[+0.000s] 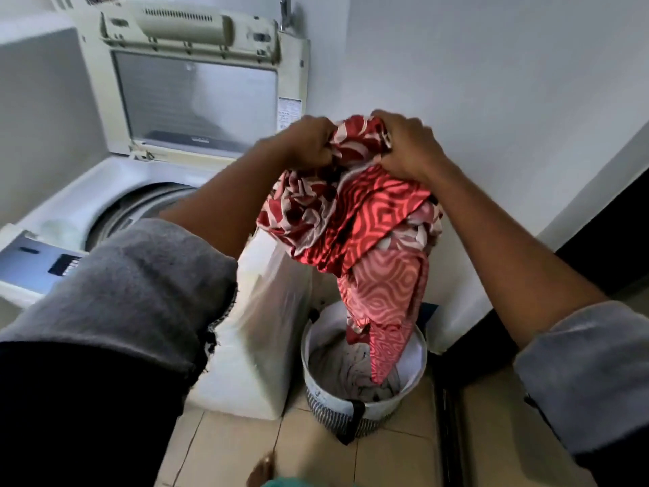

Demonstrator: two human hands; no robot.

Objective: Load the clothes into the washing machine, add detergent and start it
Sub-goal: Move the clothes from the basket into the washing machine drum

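Red patterned cloth (354, 219), soft, light and probably slippery (it looks satiny), hangs at centre frame, its long axis vertical, its tail trailing into the basket (365, 367) at lower centre. The left hand (309, 142) and right hand (407, 145) each clench its bunched top, the best hold. The washing machine (140, 191) stands open at left.

Drum (140, 209) interior hidden behind left sleeve (140, 293); control panel (31, 265) markings blurred
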